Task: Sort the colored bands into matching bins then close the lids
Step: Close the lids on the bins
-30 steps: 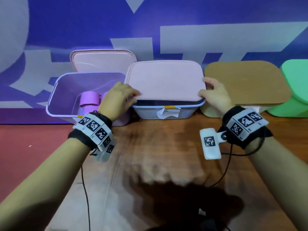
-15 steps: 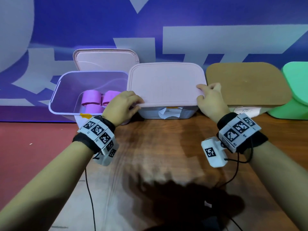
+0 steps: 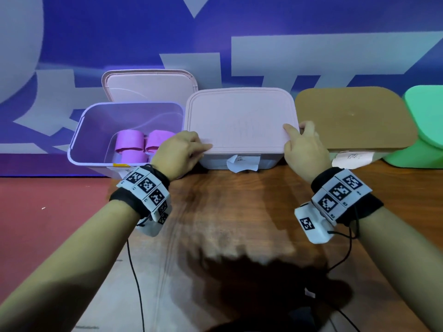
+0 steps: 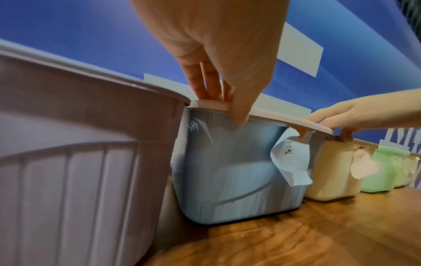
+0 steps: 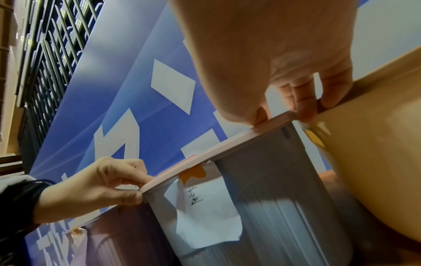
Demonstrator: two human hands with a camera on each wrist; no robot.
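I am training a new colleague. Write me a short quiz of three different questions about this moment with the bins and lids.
1. True or false: the purple bin already has its lid on.
2. Which hands hold the pink lid? A) left only B) right only C) both
3. Fill in: the purple bands lie in the ____ bin.

Key:
1. False; the bin is open, and a lid stands behind it.
2. C; the left hand and right hand pinch its near corners on the blue bin.
3. Purple.
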